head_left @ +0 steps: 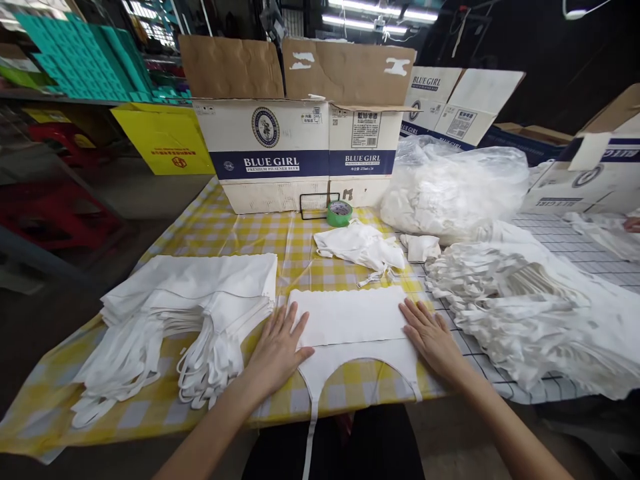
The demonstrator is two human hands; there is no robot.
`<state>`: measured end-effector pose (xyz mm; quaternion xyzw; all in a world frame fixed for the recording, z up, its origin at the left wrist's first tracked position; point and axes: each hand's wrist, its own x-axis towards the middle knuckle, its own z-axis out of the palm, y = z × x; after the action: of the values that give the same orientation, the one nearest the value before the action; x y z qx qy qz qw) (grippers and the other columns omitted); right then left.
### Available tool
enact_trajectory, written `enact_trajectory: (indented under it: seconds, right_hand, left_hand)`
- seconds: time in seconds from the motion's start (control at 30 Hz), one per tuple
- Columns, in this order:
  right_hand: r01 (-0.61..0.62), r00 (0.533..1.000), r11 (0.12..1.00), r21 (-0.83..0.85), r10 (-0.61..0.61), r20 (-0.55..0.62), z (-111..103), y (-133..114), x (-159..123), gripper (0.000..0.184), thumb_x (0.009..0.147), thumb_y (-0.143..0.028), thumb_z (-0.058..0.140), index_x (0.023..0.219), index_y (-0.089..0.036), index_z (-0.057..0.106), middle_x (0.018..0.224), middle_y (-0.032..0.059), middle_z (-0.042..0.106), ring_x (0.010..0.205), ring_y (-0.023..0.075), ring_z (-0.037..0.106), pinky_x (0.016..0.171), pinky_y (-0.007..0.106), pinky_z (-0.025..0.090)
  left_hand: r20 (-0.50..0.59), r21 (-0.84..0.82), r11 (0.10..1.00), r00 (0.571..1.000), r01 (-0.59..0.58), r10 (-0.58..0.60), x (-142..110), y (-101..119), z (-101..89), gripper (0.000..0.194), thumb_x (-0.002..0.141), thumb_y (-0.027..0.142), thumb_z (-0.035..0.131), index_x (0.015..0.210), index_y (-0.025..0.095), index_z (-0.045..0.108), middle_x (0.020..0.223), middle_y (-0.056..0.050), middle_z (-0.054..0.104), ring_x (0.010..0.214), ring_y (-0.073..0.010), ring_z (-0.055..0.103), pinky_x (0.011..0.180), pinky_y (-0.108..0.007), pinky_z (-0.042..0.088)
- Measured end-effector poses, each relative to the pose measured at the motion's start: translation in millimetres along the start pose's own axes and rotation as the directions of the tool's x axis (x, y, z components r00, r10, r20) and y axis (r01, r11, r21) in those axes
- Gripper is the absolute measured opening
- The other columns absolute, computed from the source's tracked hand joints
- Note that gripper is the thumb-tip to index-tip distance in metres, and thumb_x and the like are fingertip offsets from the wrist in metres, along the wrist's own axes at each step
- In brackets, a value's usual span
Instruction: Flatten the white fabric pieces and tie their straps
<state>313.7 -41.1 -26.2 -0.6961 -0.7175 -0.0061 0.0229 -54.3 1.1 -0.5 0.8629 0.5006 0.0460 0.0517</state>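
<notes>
Left grip [279, 347] and right grip [433, 333]: fingers apart, clamped on nothing. White garment [350, 320] lies flat between them. Its strap [311, 433], seemingly loose, overhangs the desk [270, 230] and could snag, skewing it. A left-grip bump could disturb the adjacent stack [185, 283].

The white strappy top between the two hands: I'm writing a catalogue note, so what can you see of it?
The white strappy top lies flat and nearly smooth on the yellow-checked tablecloth. Its plain fabric looks soft. The far edge is finely scalloped, a seam crosses its width, and the near edge curves in a wide arch between two tapering points. A thin strap from the left point hangs over the table edge. The left hand and right hand touch its sides.
</notes>
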Motion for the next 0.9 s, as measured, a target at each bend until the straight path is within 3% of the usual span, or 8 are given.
enact_trajectory:
  seconds: [0.07, 0.17, 0.3, 0.5, 0.6, 0.7, 0.9]
  right_hand:
    - [-0.059, 0.997, 0.998, -0.005, 0.059, -0.056, -2.3, -7.7, 4.5, 0.047, 0.094, -0.038, 0.02, 0.139, -0.028, 0.032, 0.147, 0.0003, 0.026, 0.135, 0.0218, 0.021, 0.105, 0.048, 0.024]
    - [-0.081, 0.987, 0.997, 0.007, 0.081, -0.139, -1.4, -22.9, 16.6, 0.048, 0.094, -0.033, 0.02, 0.139, -0.023, 0.032, 0.147, 0.0035, 0.024, 0.135, 0.0212, 0.02, 0.105, 0.046, 0.024]
    - [-0.038, 0.995, 0.999, 0.034, 0.041, -0.093, 5.1, -23.9, 27.6, 0.048, 0.094, -0.037, 0.021, 0.141, -0.028, 0.025, 0.148, 0.0006, 0.024, 0.136, 0.0208, 0.019, 0.105, 0.047, 0.023]
    - [-0.14, 0.988, 0.989, 0.037, 0.142, -0.056, 2.5, -12.9, 30.3, 0.049, 0.094, -0.037, 0.019, 0.141, -0.025, 0.028, 0.146, 0.0028, 0.028, 0.135, 0.0208, 0.02, 0.105, 0.047, 0.024]
    - [-0.141, 0.983, 0.989, 0.043, 0.145, -0.112, -0.5, -28.9, 33.6, 0.05, 0.094, -0.038, 0.018, 0.141, -0.022, 0.027, 0.148, 0.0048, 0.023, 0.136, 0.0221, 0.018, 0.105, 0.047, 0.023]
    - [-0.064, 0.99, 0.997, 0.043, 0.069, -0.124, 2.8, -44.6, 35.1, 0.05, 0.094, -0.042, 0.02, 0.141, -0.026, 0.025, 0.149, 0.0023, 0.022, 0.137, 0.0219, 0.015, 0.106, 0.047, 0.02]
    - [-0.037, 0.995, 0.996, 0.078, 0.044, -0.088, 7.8, -37.3, 35.0, 0.051, 0.093, -0.045, 0.023, 0.141, -0.028, 0.026, 0.149, 0.0003, 0.021, 0.136, 0.0225, 0.016, 0.106, 0.048, 0.02]
  left_hand:
    - [-0.028, -0.019, 1.0, 0.999, 0.015, -0.016, 9.2, 8.6, -2.7, 0.058, 0.087, 0.053, 0.035, 0.136, 0.022, 0.037, 0.148, -0.011, 0.021, 0.136, -0.0319, 0.014, 0.108, -0.053, 0.016]
    - [-0.079, -0.069, 0.996, 0.996, -0.057, 0.051, 29.4, 22.7, -1.0, 0.053, 0.089, 0.051, 0.032, 0.138, 0.029, 0.031, 0.15, -0.005, 0.019, 0.137, -0.0295, 0.013, 0.108, -0.055, 0.015]
    - [-0.092, -0.103, 0.989, 0.991, -0.103, 0.094, 42.7, 26.4, 10.3, 0.053, 0.09, 0.048, 0.033, 0.14, 0.032, 0.025, 0.15, -0.003, 0.019, 0.137, -0.0291, 0.011, 0.108, -0.055, 0.014]
    - [0.063, -0.236, 0.949, 0.971, -0.21, 0.231, 30.8, 16.8, -0.6, 0.052, 0.09, 0.049, 0.035, 0.139, 0.038, 0.023, 0.151, 0.001, 0.014, 0.138, -0.0247, 0.011, 0.109, -0.051, 0.017]
    - [-0.015, -0.23, 0.967, 0.994, -0.111, 0.11, 33.1, 19.1, -1.4, 0.049, 0.092, 0.043, 0.03, 0.14, 0.032, 0.025, 0.151, -0.002, 0.011, 0.138, -0.0239, 0.008, 0.11, -0.048, 0.018]
    - [-0.122, -0.136, 0.991, 0.992, 0.018, -0.035, 37.9, 20.3, 8.9, 0.052, 0.09, 0.044, 0.035, 0.139, 0.027, 0.029, 0.151, -0.006, 0.01, 0.137, -0.0308, 0.004, 0.109, -0.053, 0.015]
    - [-0.094, -0.09, 0.996, 0.996, 0.002, -0.01, 38.4, 14.9, 14.1, 0.06, 0.086, 0.054, 0.038, 0.14, 0.032, 0.026, 0.152, -0.004, 0.008, 0.136, -0.038, 0.0, 0.106, -0.058, 0.015]
